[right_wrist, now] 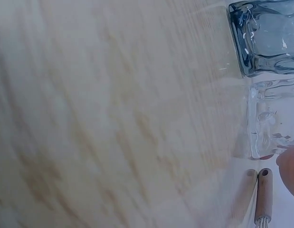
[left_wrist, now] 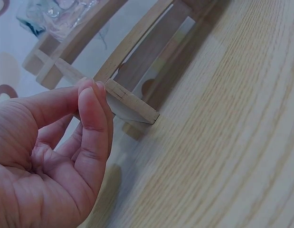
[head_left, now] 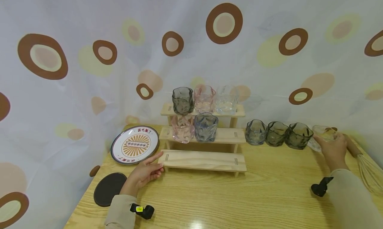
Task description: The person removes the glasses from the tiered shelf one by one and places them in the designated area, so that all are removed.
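A three-tier wooden shelf (head_left: 203, 160) stands in the middle of the table. My left hand (head_left: 146, 174) pinches the left end of its lowest tier between thumb and fingers; the left wrist view shows that hand (left_wrist: 66, 147) at the board's corner. At the far right my right hand (head_left: 333, 149) grips a clear glass (head_left: 315, 144), which it partly hides. Left of that stand dark grey glasses (head_left: 299, 135) (head_left: 276, 134) and a blue-grey glass (head_left: 256, 132). In the right wrist view only fingertips (right_wrist: 290, 168) show, against the clear glass (right_wrist: 265, 118).
On the top tier sit a grey glass (head_left: 183, 101), a pink glass (head_left: 204, 100) and a clear glass (head_left: 226, 101). The middle tier bears a pink glass (head_left: 183, 129) and a blue-grey glass (head_left: 205, 127). A plate (head_left: 134, 144), black coaster (head_left: 110, 189) and whisk (head_left: 366, 169) lie around.
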`<action>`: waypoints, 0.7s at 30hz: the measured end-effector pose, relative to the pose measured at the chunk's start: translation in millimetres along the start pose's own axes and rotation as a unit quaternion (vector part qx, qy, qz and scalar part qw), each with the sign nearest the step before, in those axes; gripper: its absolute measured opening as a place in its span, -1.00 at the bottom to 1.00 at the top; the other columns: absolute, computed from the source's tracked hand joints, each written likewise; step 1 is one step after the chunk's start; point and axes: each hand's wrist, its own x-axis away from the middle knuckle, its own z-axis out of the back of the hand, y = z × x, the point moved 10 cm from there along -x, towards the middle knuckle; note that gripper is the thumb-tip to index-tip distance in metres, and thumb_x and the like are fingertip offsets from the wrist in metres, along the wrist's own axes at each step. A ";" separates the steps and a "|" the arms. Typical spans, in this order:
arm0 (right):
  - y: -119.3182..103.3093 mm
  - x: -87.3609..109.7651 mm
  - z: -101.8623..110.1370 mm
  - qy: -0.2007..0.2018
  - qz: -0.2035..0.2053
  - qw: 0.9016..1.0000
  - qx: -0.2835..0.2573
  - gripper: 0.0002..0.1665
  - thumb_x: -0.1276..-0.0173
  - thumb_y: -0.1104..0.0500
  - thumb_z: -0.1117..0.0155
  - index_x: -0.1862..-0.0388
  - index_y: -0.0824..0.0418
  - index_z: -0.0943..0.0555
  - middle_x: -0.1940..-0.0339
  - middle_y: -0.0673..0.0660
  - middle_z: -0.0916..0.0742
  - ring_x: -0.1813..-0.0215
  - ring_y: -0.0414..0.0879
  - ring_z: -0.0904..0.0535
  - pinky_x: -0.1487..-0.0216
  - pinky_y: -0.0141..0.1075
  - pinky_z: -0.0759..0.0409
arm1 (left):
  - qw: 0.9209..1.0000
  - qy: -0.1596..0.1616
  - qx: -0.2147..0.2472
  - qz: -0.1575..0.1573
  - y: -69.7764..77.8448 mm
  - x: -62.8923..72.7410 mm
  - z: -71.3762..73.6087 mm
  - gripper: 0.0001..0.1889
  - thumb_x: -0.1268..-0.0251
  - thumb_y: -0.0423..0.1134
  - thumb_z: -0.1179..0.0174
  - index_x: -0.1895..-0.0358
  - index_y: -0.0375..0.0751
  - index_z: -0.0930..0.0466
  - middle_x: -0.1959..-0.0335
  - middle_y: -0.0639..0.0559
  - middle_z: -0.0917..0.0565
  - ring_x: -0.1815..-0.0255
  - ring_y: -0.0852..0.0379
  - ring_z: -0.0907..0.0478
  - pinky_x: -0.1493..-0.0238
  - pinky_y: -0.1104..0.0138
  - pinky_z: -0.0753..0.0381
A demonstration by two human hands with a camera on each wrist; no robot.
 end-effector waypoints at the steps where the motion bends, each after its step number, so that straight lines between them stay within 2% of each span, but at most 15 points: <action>1: -0.2 0.2 0.3 -0.002 0.001 1.000 0.001 0.08 -0.28 -0.27 -0.11 -0.36 0.48 0.06 -0.42 0.49 0.05 -0.34 0.40 0.01 -0.19 0.26 -0.16 | 1.000 -0.002 -0.001 -0.001 0.3 0.5 -0.6 -0.36 -0.32 -0.40 -0.13 -0.45 -0.07 -0.18 0.52 0.05 -0.63 0.59 0.29 -0.51 0.50 0.51 -0.56; 5: -2.8 2.2 0.2 -0.015 0.012 1.000 0.001 0.04 -0.29 -0.26 -0.11 -0.29 0.49 0.07 -0.39 0.51 0.06 -0.27 0.40 0.00 -0.09 0.25 -0.17 | 1.000 -0.011 -0.003 -0.006 1.1 1.8 -2.5 -0.35 -0.33 -0.39 -0.13 -0.46 -0.09 -0.16 0.52 0.06 -0.63 0.59 0.29 -0.51 0.50 0.51 -0.56; 6: -3.4 3.1 -0.3 -0.021 0.012 1.000 -0.003 0.07 -0.29 -0.25 -0.11 -0.34 0.48 0.11 -0.40 0.51 0.10 -0.32 0.42 0.04 -0.13 0.27 -0.15 | 1.000 -0.009 -0.003 -0.005 0.7 1.7 -2.4 -0.35 -0.33 -0.39 -0.13 -0.46 -0.09 -0.16 0.52 0.06 -0.64 0.59 0.29 -0.51 0.50 0.51 -0.56; 11: -9.5 7.1 -1.3 -0.029 0.021 0.999 -0.012 -0.01 -0.29 -0.22 -0.14 -0.24 0.41 0.13 -0.31 0.42 0.07 -0.20 0.33 0.02 -0.05 0.16 -0.16 | 1.000 -0.005 -0.003 -0.004 -0.2 1.7 -2.2 -0.36 -0.33 -0.39 -0.12 -0.45 -0.07 -0.18 0.51 0.05 -0.64 0.59 0.28 -0.52 0.49 0.50 -0.56; 13: -12.7 8.4 -0.9 -0.032 0.029 0.999 -0.013 0.00 -0.30 -0.20 -0.14 -0.29 0.36 0.17 -0.33 0.40 0.09 -0.25 0.33 0.03 -0.11 0.17 -0.17 | 1.000 -0.008 -0.002 -0.004 -0.3 1.7 -2.7 -0.36 -0.33 -0.39 -0.12 -0.46 -0.06 -0.17 0.51 0.05 -0.64 0.59 0.29 -0.52 0.49 0.50 -0.56; 15: -15.0 9.7 -0.2 -0.037 0.034 0.999 -0.014 0.15 -0.31 -0.19 -0.13 -0.44 0.30 0.37 -0.42 0.42 0.23 -0.42 0.36 0.22 -0.28 0.27 -0.04 | 1.000 -0.009 0.000 -0.004 -0.4 1.7 -3.2 -0.36 -0.33 -0.39 -0.12 -0.46 -0.06 -0.17 0.51 0.05 -0.64 0.58 0.29 -0.51 0.49 0.50 -0.56; 18: -17.2 10.9 1.5 -0.044 0.040 0.998 -0.014 0.27 -0.32 -0.18 -0.13 -0.44 0.25 0.59 -0.44 0.39 0.37 -0.44 0.37 0.45 -0.32 0.32 0.14 | 1.000 -0.007 0.003 -0.004 -0.6 2.0 -3.2 -0.36 -0.33 -0.40 -0.12 -0.46 -0.07 -0.18 0.51 0.05 -0.63 0.58 0.29 -0.51 0.49 0.50 -0.56; 19: -17.8 11.2 2.5 -0.042 0.041 0.998 -0.007 0.27 -0.32 -0.18 -0.13 -0.44 0.25 0.60 -0.44 0.40 0.34 -0.44 0.37 0.42 -0.32 0.31 0.11 | 1.000 -0.007 0.004 -0.004 -0.6 2.2 -3.4 -0.36 -0.33 -0.40 -0.12 -0.46 -0.08 -0.17 0.51 0.05 -0.63 0.58 0.29 -0.51 0.49 0.50 -0.55; 21: -19.3 11.5 4.8 -0.036 0.042 0.998 0.007 0.21 -0.31 -0.19 -0.14 -0.45 0.26 0.47 -0.36 0.46 0.14 -0.38 0.38 0.20 -0.25 0.25 -0.07 | 1.000 -0.007 0.006 -0.006 0.1 2.9 -3.9 -0.36 -0.33 -0.40 -0.12 -0.46 -0.10 -0.17 0.51 0.05 -0.63 0.58 0.28 -0.50 0.49 0.50 -0.55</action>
